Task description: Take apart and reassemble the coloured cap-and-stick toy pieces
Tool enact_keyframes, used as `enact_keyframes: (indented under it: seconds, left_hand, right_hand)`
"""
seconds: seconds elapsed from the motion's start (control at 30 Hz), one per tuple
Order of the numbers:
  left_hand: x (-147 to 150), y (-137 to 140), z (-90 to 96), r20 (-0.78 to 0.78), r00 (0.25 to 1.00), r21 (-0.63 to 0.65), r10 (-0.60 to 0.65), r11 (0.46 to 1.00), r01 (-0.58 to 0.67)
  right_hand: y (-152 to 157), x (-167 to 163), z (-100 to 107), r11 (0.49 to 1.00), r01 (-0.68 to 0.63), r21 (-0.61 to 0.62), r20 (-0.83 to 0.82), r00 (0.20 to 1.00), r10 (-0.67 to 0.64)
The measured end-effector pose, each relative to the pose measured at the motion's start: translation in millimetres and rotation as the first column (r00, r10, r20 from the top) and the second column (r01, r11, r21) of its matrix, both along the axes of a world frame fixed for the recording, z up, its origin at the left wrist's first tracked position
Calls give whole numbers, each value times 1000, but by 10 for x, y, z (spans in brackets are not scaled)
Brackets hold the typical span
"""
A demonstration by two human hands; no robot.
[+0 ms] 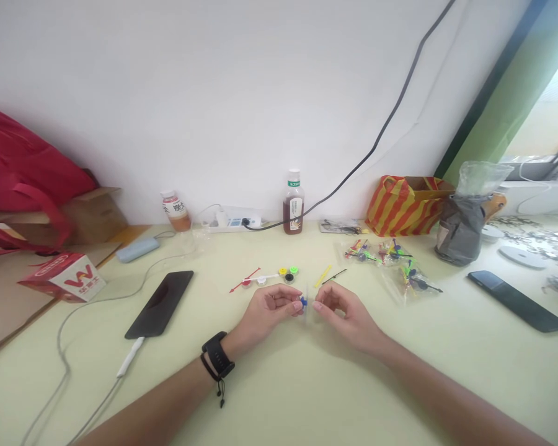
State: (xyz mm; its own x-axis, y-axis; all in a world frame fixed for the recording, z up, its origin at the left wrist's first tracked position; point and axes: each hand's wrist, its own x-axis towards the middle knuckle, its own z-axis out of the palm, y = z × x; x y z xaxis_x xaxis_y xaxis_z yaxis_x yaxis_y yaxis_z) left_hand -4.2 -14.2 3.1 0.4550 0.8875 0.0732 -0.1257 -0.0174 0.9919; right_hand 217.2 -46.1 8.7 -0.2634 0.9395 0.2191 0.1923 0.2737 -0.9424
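Observation:
My left hand point(276, 303) pinches a small blue plastic spinner piece point(303, 302) between thumb and fingertips. A thin pale upright streak, smeared by motion, shows just right of it. My right hand point(339, 306) is close by on the right, fingers curled with thumb and forefinger apart, and nothing shows in it. Behind my left hand lie a red arrow point(245, 280), a white arrow point(272, 276) and small round caps in yellow point(283, 271), green point(294, 270) and black point(289, 278). A yellow strip point(323, 276) and a black arrow point(335, 276) lie beyond my right hand.
Clear bags of coloured spinner parts point(413, 280) lie at right, near a dark phone point(516, 300). A charging phone point(160, 305) and red-white box point(65, 277) are left. A bottle point(294, 204), power strip point(235, 220) and striped bag point(400, 204) stand along the wall.

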Motion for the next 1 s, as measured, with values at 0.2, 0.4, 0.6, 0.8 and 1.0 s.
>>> enact_keyframes:
  seconds: [0.2,0.4,0.6,0.8,1.0]
  left_hand:
    - [0,-24,-8,-10,998,-40,-68,997,67]
    - [6,-28,-3,6,997,-50,-75,996,76]
    - [5,-19,9,-2,998,-26,-56,998,56]
    - [5,-18,11,-11,999,-8,-50,999,50]
    - [21,-34,78,-40,999,14,-26,1000,27]
  right_hand:
    - [-32,-41,-27,999,-42,-19,11,999,43]
    - [-14,-26,-80,998,-60,9,66,996,59]
    - [-30,-4,-68,994,-46,102,73,997,39]
    - [14,44,-33,988,-19,150,235,972,-17]
    - [17,10,-26,991,-60,119,178,983,38]
